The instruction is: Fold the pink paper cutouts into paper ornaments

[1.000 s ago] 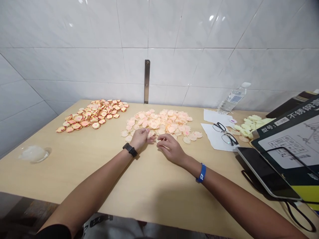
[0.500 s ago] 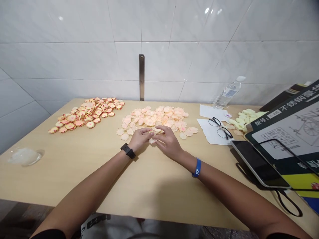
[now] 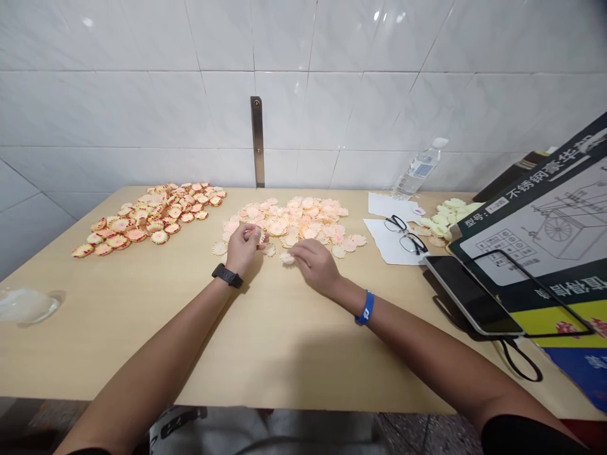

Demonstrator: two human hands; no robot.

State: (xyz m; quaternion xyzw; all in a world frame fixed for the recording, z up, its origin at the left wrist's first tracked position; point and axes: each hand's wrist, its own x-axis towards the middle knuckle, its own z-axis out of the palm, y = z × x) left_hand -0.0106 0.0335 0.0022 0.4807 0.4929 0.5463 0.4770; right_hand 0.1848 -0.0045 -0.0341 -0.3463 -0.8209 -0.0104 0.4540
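A heap of pale pink scalloped discs (image 3: 303, 218) lies in the middle of the wooden table (image 3: 265, 335). My left hand (image 3: 243, 246), with a black watch at the wrist, is curled at the heap's near left edge and pinches small pale discs between thumb and fingers. My right hand (image 3: 313, 264), blue band at the wrist, rests palm down beside it, its fingertips closed on one loose pink disc (image 3: 286, 258) on the table.
A second heap of orange-red discs (image 3: 147, 220) lies at the back left, a yellow-green heap (image 3: 446, 218) at the right. Glasses (image 3: 404, 232) on white paper, a water bottle (image 3: 416, 169), a tablet (image 3: 472, 294), a printed box (image 3: 545, 234), a clear lid (image 3: 23, 304).
My hands, which met over a disc half a second ago, have drawn apart: the left rose with discs, the right stays low on a loose disc. The view shifted slightly right.
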